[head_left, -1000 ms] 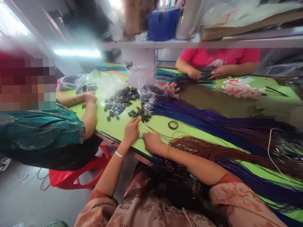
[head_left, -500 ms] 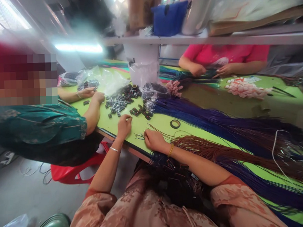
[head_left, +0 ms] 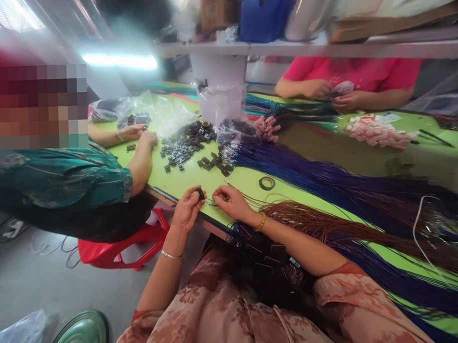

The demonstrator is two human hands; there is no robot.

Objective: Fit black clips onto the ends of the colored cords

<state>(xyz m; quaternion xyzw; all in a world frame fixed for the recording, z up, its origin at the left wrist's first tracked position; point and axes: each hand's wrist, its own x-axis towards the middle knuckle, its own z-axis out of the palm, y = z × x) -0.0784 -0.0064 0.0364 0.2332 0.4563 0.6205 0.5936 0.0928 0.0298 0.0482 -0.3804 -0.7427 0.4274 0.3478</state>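
Between the thumb and fingers of my left hand (head_left: 188, 211) is a small black plastic connector housing (head_left: 200, 194), held over the table's near edge. Just right of it my right hand (head_left: 233, 202) is closed in a pinch on thin wires, whose bare tips (head_left: 209, 202) point at the housing. Whether a tip touches the housing I cannot make out. Brown wires (head_left: 301, 216) stretch away to the right. Beyond my hands lie loose black housings (head_left: 214, 163) and a larger heap of them (head_left: 181, 150). Dark finished-looking pieces (head_left: 267, 252) hang or lie at my lap.
A roll of black tape (head_left: 267, 183) lies on the green tabletop (head_left: 248, 178). Blue and purple wire bundles (head_left: 307, 171) run rightward. A co-worker in a green top (head_left: 64, 179) sits left, another in pink (head_left: 357, 74) across. A shelf (head_left: 322, 47) overhangs the back.
My left hand has come back toward me from near the loose housings and turned, with a black connector housing now showing in its fingers. My right hand has shifted slightly, still pinching wires.
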